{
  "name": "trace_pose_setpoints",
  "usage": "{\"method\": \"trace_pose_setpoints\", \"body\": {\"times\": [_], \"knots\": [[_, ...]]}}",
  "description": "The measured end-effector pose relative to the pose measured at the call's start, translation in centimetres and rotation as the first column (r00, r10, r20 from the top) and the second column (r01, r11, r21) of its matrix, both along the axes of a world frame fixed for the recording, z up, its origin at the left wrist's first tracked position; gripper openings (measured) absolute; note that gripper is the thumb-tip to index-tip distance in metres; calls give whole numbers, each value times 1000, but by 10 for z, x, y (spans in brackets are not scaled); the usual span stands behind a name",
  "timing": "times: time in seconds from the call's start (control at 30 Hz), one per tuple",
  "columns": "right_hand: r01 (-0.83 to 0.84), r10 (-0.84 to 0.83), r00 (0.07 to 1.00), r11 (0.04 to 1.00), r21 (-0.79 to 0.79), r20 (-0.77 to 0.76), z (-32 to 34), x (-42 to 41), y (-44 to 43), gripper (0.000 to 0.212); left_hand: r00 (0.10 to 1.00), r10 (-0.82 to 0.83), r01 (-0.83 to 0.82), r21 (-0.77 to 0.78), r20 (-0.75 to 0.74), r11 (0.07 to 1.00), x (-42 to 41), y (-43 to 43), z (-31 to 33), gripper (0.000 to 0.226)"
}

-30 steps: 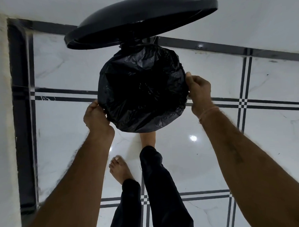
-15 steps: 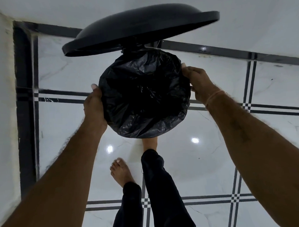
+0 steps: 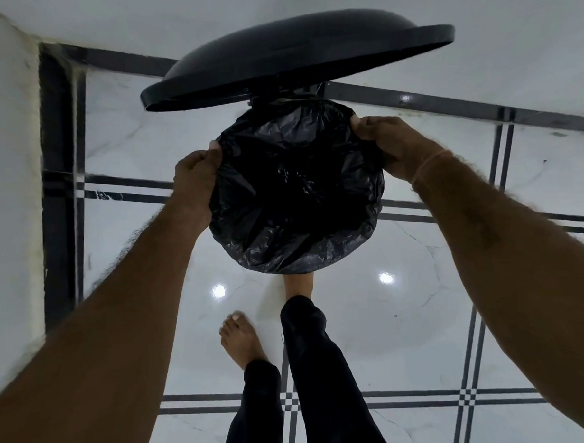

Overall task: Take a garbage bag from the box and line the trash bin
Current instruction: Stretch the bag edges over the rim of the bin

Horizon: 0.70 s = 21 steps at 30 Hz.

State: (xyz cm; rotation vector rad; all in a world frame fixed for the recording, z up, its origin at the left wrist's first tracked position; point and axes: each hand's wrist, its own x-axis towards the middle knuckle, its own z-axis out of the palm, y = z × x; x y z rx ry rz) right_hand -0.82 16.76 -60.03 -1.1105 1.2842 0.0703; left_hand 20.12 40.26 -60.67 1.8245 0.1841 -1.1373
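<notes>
the person stands over a round black trash bin [image 3: 267,101] set on a glossy white tiled floor [image 3: 422,316] near a corner of the room. the bin's lid [image 3: 297,58] is raised and tilts up behind the opening on its rear hinge. a black garbage bag [image 3: 296,201] sits in the bin. its crumpled film lines the dark interior and folds outward over the rim at the near and side edges, hiding the bin's wall.

left hand [image 3: 195,178]: positioned at the left side of the rim. the thumb tip lies on the film and the fingers curl round the folded edge, grasping the bag.

right hand [image 3: 394,143]: positioned at the far-right side of the rim. the thumb tip presses on the film and the fingers wrap over the outer fold, also grasping the bag. a thin thread band [image 3: 432,163] circles this wrist.

both forearms are bare and extend downward. the person wears dark trousers [image 3: 324,370]. one bare foot [image 3: 239,341] stands flat on the floor just short of the bin. the other foot [image 3: 298,284] reaches under the bin's near edge, its toes hidden by the bag
</notes>
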Motion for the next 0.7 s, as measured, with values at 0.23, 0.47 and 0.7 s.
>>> {"method": "trace_pose_setpoints", "body": {"times": [0.23,0.47,0.7], "knots": [[41,-49,997,992,-118,-64,22,12,12,22,994,32,-36,43,102,998,-3,2,5,48],[230,-252,967,914,-335,-24,41,12,36,18,879,-171,54,265,444,963,-22,8,50,62],[486,-421,858,851,-201,293,129,23,34,37,918,276,-224,-203,283,953,-46,2,118,55]]}}
